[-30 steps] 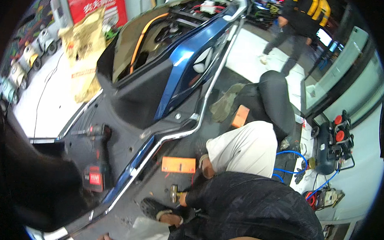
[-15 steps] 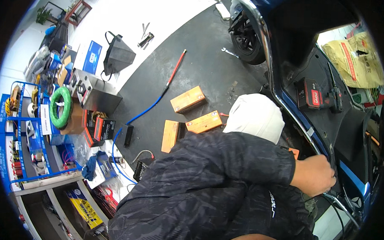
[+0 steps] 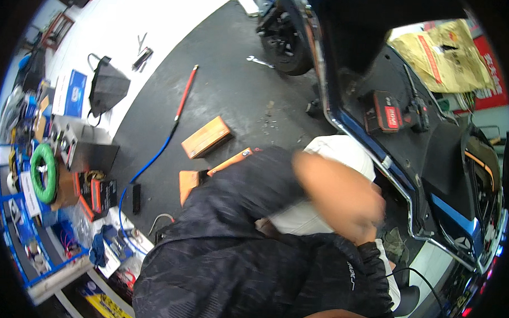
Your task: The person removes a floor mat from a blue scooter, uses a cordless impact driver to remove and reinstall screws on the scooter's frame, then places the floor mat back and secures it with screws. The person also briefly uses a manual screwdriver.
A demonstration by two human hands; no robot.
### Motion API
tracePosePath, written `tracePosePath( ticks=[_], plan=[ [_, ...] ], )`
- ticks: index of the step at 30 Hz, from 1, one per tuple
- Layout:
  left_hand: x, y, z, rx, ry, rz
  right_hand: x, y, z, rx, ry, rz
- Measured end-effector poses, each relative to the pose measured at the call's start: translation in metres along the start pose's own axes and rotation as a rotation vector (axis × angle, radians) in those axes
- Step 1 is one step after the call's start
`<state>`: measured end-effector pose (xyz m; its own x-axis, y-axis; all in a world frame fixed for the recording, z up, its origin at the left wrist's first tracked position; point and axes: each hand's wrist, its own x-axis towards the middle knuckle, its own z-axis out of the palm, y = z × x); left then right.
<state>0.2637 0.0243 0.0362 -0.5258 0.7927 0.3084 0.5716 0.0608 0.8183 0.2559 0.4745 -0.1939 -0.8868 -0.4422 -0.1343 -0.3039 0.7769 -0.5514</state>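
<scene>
Dark workshop floor [image 3: 223,96] spreads around you, strewn with orange boxes [image 3: 206,136], a red-and-blue hose [image 3: 171,122] and a blue shelf rack [image 3: 17,218] crowded with parts at your left. Your one visible hand [image 3: 343,198] is a blurred shape in front of your light trouser knee [image 3: 339,153], close to the scooter's blue-edged footboard [image 3: 400,164]; which hand it is, and whether it grips anything, you cannot tell. A red-and-black cordless drill [image 3: 393,113] lies on that footboard, well apart from it.
</scene>
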Motion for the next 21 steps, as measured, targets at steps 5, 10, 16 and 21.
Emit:
tracePosePath(
  ticks=[5, 10, 16, 21],
  plan=[
    [-0.209, -0.120, -0.037, -0.904, 0.519, -0.595, -0.028, 0.036, 0.055, 0.022, -0.077, 0.128],
    [-0.275, -0.345, -0.052, -0.291, 1.039, -1.484, -0.022, 0.044, 0.051, -0.227, -0.170, 0.063],
    [-0.305, -0.495, -0.075, 0.497, 0.991, -1.746, 0.000, -0.026, -0.017, -0.167, -0.336, 0.285],
    [-0.296, -0.532, -0.094, 0.992, 0.872, -1.539, 0.029, -0.071, -0.041, -0.198, -0.417, 0.358]
  ],
)
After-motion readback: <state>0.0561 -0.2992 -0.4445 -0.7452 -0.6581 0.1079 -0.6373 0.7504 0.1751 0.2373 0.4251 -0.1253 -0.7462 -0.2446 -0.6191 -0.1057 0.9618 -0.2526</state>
